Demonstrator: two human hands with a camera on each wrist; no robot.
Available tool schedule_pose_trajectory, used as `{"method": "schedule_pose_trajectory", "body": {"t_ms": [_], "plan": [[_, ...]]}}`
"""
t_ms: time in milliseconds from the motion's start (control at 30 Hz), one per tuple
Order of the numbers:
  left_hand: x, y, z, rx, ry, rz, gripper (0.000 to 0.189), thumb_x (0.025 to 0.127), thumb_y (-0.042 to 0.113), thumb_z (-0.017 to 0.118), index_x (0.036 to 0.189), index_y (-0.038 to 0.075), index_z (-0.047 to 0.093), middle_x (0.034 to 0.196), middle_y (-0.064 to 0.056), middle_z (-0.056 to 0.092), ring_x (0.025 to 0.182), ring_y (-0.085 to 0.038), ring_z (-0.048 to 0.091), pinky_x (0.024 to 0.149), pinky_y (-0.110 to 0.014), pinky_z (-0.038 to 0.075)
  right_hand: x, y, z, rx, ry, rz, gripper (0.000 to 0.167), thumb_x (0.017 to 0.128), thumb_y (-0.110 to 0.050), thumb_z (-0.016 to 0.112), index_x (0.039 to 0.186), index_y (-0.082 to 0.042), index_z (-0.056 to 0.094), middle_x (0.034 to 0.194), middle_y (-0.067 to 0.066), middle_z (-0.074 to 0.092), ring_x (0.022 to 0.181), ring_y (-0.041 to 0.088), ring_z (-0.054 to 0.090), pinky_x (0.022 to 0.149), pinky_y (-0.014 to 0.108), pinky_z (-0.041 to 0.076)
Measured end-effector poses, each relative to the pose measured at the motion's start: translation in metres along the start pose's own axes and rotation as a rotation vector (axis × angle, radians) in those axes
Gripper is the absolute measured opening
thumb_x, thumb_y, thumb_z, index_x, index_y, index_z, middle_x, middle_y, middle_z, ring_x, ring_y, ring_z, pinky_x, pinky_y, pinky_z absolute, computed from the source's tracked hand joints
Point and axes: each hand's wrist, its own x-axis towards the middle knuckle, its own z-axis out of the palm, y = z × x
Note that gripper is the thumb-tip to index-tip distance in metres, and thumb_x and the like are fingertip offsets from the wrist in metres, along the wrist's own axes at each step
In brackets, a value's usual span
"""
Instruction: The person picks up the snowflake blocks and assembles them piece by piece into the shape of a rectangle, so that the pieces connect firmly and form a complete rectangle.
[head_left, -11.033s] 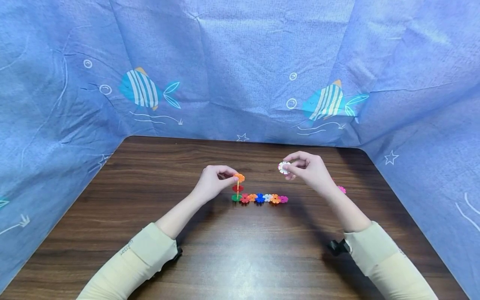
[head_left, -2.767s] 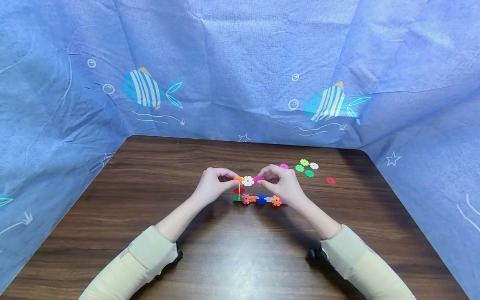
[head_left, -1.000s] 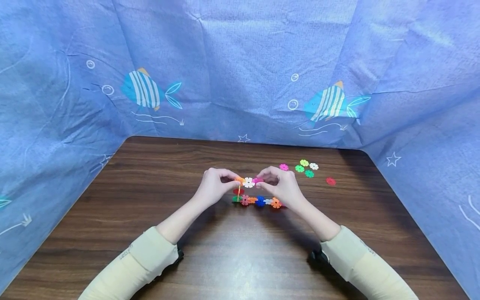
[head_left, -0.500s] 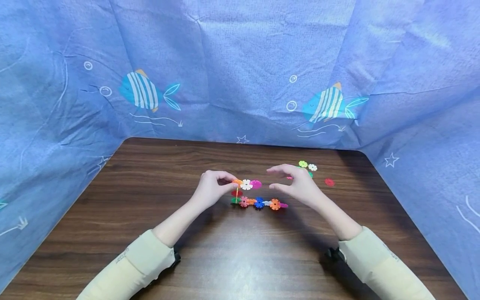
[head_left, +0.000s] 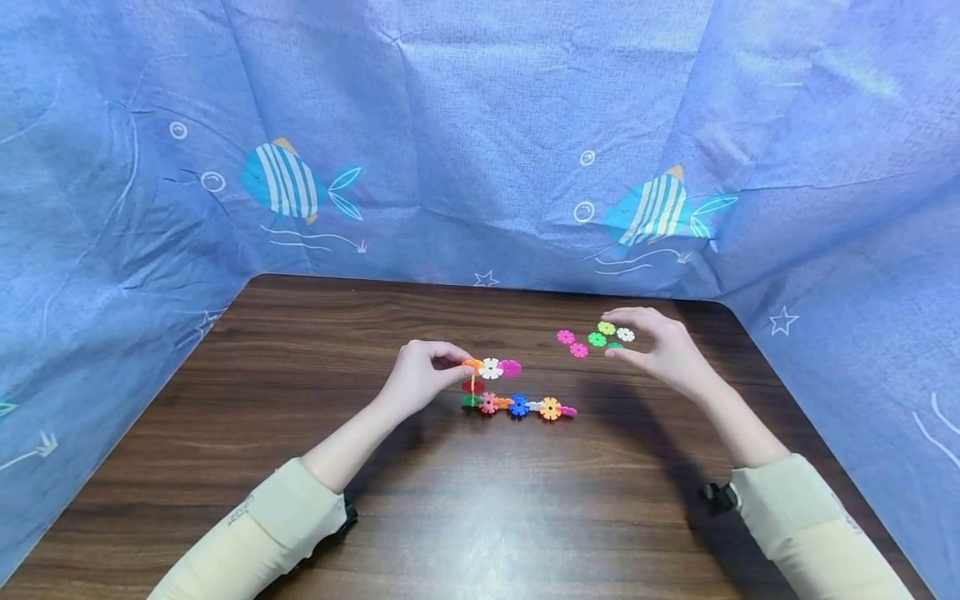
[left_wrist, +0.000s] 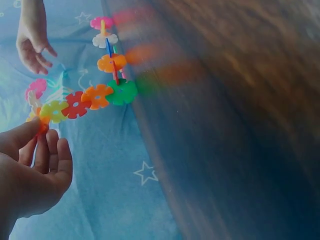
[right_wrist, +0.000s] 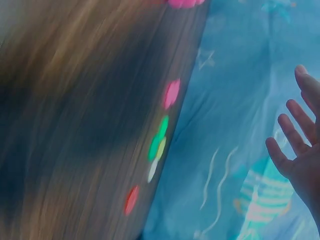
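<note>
Flower-disc chain sits right of and below the left hand, whose thumb and fingers are clamped on its orange corner disc. Right of those fingers, raised off the desk: white disc, then magenta disc. Below them: yellow disc, red disc, orange disc, green disc. Bottom row runs right from green, low along the desk.

Right hand hangs above the desk, thumb and fingers apart, bare. Near its fingertips in head view: loose yellow disc, loose green disc, loose white disc. Left of them: two loose pink discs. Loose red disc shows only in right wrist view, blurred.

Writing: small lettering on left sleeve, too small to read.
</note>
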Motion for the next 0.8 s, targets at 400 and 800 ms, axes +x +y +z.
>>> {"method": "schedule_pose_trajectory", "body": {"t_ms": [400, 800], "plan": [[-0.001, -0.001, -0.003, 0.035, 0.009, 0.004, 0.011, 0.080, 0.019, 0.076, 0.089, 0.012, 0.075, 0.083, 0.000, 0.072, 0.069, -0.010, 0.061, 0.060, -0.025, 0.051, -0.024, 0.057, -0.026, -0.111, -0.171, 0.199, 0.052, 0.074, -0.021, 0.081, 0.121, -0.010, 0.062, 0.120, 0.013, 0.062, 0.113, 0.035, 0.051, 0.090, 0.051, 0.038], [-0.001, -0.001, -0.001, 0.015, -0.007, 0.000, 0.010, 0.080, 0.018, 0.076, 0.088, 0.013, 0.075, 0.080, 0.001, 0.071, 0.067, -0.014, 0.060, 0.058, -0.025, 0.049, -0.048, 0.103, -0.013, -0.105, -0.273, 0.209, 0.042, 0.075, -0.015, 0.079, 0.113, -0.003, 0.066, 0.111, 0.014, 0.067, 0.108, 0.035, 0.058, 0.089, 0.047, 0.041]]}}
